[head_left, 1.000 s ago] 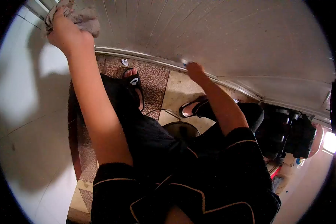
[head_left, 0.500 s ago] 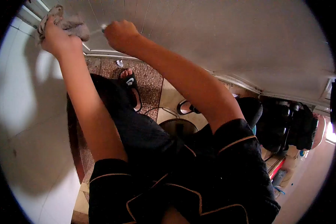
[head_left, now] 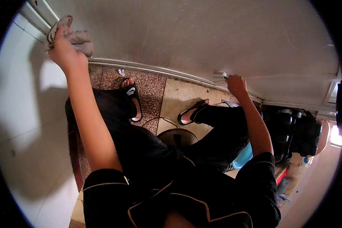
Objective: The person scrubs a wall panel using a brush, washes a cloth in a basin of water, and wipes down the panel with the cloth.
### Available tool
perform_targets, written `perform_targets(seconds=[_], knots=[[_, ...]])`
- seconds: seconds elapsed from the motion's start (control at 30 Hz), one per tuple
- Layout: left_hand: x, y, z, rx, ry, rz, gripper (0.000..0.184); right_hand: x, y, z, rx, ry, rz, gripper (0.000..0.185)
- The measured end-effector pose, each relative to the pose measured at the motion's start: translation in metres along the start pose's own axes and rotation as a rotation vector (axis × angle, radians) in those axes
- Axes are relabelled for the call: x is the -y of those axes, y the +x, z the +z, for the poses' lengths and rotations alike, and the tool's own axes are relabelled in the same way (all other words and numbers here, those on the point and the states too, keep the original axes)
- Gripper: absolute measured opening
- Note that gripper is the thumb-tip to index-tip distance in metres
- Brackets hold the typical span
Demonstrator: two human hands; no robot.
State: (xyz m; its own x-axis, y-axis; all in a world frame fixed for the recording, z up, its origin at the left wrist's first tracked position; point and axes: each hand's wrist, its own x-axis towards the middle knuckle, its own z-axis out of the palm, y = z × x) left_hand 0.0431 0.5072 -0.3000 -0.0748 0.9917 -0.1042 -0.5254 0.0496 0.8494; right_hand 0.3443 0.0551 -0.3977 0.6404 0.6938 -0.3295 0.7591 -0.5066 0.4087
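My left hand [head_left: 66, 55] is closed around a crumpled grey-brown cloth [head_left: 79, 38], up against the left edge of a large pale panel [head_left: 201, 34] that looks like a door. Low on the right part of that panel, my right hand [head_left: 237, 86] grips a small brush [head_left: 223, 74] with a white head and a bluish handle. The brush head is at the panel's surface, just above the bottom edge; most of the handle is hidden in my fist.
White tiled wall [head_left: 19, 114] stands close on the left. Below me are a round dark stool [head_left: 178, 136] and a light blue basin [head_left: 243, 156]. A crumpled white scrap [head_left: 121, 72] lies on the speckled floor [head_left: 152, 83]. Dark bulky items [head_left: 281, 129] crowd the right side.
My right hand has swept from beside the cloth far to the right along the panel, with the brush in it. My left hand and the cloth are slightly lower. The blue basin now shows.
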Motion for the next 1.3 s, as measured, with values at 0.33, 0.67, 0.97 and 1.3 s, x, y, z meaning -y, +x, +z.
perform_targets(seconds=[0.33,0.67,0.97,1.3], knots=[[0.004,0.004,0.006,0.013,0.025,-0.028,0.024,0.239,0.098,-0.262,-0.654,0.474,-0.522,0.022],[-0.001,-0.012,0.009,-0.023,0.08,0.004,0.011,0.071,0.01,-0.063,-0.163,0.432,-0.03,0.033],[0.013,-0.023,0.008,0.162,0.023,0.044,0.008,0.069,-0.009,-0.127,-0.278,0.484,-0.033,0.034],[0.013,-0.021,0.018,0.001,-0.071,0.05,0.025,0.187,0.04,-0.442,-1.013,0.552,-0.658,0.025]])
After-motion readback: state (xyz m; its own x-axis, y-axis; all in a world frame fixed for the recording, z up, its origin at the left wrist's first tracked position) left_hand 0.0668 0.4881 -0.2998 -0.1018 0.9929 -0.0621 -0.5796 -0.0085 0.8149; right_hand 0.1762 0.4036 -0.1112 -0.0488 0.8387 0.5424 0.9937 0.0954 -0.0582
